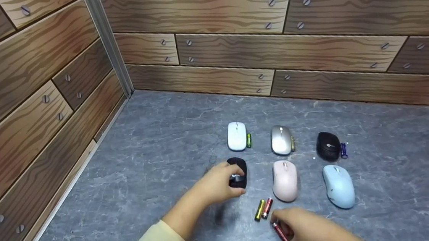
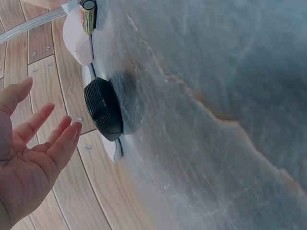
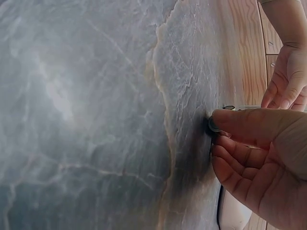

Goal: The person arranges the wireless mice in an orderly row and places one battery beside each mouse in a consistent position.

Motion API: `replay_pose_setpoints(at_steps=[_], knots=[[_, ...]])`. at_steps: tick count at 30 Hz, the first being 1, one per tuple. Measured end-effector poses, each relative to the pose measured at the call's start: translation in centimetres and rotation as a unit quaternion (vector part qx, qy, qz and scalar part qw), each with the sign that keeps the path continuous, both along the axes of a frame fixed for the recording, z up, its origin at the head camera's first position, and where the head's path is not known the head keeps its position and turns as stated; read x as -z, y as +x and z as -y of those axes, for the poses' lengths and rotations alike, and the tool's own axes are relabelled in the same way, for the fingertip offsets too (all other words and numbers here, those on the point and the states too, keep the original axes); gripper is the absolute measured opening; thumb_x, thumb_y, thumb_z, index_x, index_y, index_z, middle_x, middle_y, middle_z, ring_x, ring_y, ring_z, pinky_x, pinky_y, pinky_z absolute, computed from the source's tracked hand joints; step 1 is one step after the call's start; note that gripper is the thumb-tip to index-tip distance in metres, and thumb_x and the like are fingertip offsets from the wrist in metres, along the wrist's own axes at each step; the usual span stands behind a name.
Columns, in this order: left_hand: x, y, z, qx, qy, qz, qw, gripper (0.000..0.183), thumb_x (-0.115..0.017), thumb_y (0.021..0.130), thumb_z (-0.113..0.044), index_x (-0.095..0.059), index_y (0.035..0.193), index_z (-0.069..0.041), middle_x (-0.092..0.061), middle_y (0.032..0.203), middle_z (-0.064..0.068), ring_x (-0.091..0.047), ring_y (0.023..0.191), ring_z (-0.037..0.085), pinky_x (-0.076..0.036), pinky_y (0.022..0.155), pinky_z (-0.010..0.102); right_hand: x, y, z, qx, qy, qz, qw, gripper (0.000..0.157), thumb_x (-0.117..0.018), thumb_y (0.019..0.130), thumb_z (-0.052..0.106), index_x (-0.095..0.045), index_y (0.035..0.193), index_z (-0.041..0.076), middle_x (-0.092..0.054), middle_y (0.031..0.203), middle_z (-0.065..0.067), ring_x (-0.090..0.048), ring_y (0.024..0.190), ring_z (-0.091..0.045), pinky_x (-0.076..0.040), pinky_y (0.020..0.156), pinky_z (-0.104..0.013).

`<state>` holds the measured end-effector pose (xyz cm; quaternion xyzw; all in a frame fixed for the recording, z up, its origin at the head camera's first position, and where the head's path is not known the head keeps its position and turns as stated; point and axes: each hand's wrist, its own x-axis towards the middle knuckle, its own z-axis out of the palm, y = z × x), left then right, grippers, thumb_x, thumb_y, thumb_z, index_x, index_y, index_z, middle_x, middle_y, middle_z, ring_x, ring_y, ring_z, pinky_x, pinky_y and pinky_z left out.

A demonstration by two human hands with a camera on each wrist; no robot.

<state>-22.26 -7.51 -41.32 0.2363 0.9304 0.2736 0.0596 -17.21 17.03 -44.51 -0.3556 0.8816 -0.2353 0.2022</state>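
Observation:
A black mouse (image 1: 238,183) lies on the grey marbled table. My left hand (image 1: 217,183) hovers over it, and in the left wrist view its spread fingers stand apart from the ribbed side of the mouse (image 2: 103,110). My right hand (image 1: 303,226) pinches a red battery (image 1: 280,233) between thumb and fingers, low at the table's near side. The right wrist view shows only the end of this battery (image 3: 213,125). Just beyond that hand, a yellow battery (image 1: 260,210) and another red battery (image 1: 267,208) lie side by side.
A pink mouse (image 1: 285,182) and a light blue mouse (image 1: 339,186) sit to the right. Behind are a white mouse (image 1: 237,136), a silver mouse (image 1: 281,140) and another black mouse (image 1: 328,146), each beside a battery. Wood-patterned walls (image 1: 201,47) border the table.

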Motion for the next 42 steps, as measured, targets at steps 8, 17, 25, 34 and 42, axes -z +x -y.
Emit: replay_pose_setpoints(at_steps=[8, 17, 25, 34, 42], knots=[[0.1, 0.5, 0.0, 0.003, -0.001, -0.006, 1.0000, 0.039, -0.071, 0.076, -0.034, -0.061, 0.107, -0.012, -0.057, 0.108, 0.005, -0.054, 0.103, 0.021, -0.043, 0.091, 0.035, 0.1, 0.1, -0.1, 0.007, -0.012, 0.000, 1.000, 0.038, -0.072, 0.059, 0.003, -0.055, 0.089, 0.018, -0.048, 0.067, 0.011, -0.042, 0.056, 0.001, -0.038, 0.048, -0.019], [0.3, 0.5, 0.1, 0.006, 0.005, -0.004, 1.0000, 0.039, -0.071, 0.076, -0.034, -0.061, 0.107, -0.012, -0.056, 0.107, 0.004, -0.053, 0.101, 0.019, -0.043, 0.090, 0.034, -0.5, -0.1, -0.5, 0.020, -0.050, -0.036, 0.998, 0.038, -0.071, 0.057, 0.001, -0.057, 0.090, 0.014, -0.050, 0.064, 0.010, -0.044, 0.056, 0.001, -0.039, 0.048, -0.018], [0.2, 0.3, 0.1, 0.003, 0.004, 0.005, 1.0000, 0.038, -0.071, 0.076, -0.034, -0.061, 0.106, -0.014, -0.057, 0.108, 0.004, -0.053, 0.101, 0.018, -0.043, 0.091, 0.034, -1.5, -1.3, -0.3, 0.050, -0.077, -0.052, 0.994, 0.041, -0.073, 0.061, 0.002, -0.057, 0.098, 0.006, -0.054, 0.067, 0.007, -0.049, 0.060, -0.002, -0.044, 0.052, -0.020], [0.0, -0.4, 0.4, -0.004, 0.032, 0.008, 0.9994, 0.038, -0.073, 0.076, -0.030, -0.062, 0.106, -0.010, -0.057, 0.103, 0.009, -0.054, 0.094, 0.019, -0.044, 0.087, 0.035, -3.3, -3.8, 1.4, 0.113, -0.098, -0.045, 0.988, 0.040, -0.072, 0.062, 0.001, -0.057, 0.099, -0.001, -0.057, 0.070, 0.001, -0.053, 0.062, -0.008, -0.048, 0.057, -0.022], [-0.1, -1.4, 0.7, -0.024, 0.051, 0.013, 0.9983, 0.038, -0.072, 0.076, -0.029, -0.062, 0.105, -0.008, -0.057, 0.102, 0.008, -0.054, 0.096, 0.021, -0.043, 0.088, 0.036, -3.6, -6.0, 4.1, 0.185, -0.061, -0.075, 0.978, 0.038, -0.077, 0.063, 0.006, -0.058, 0.096, 0.003, -0.057, 0.068, 0.002, -0.051, 0.060, -0.009, -0.046, 0.058, -0.026]])
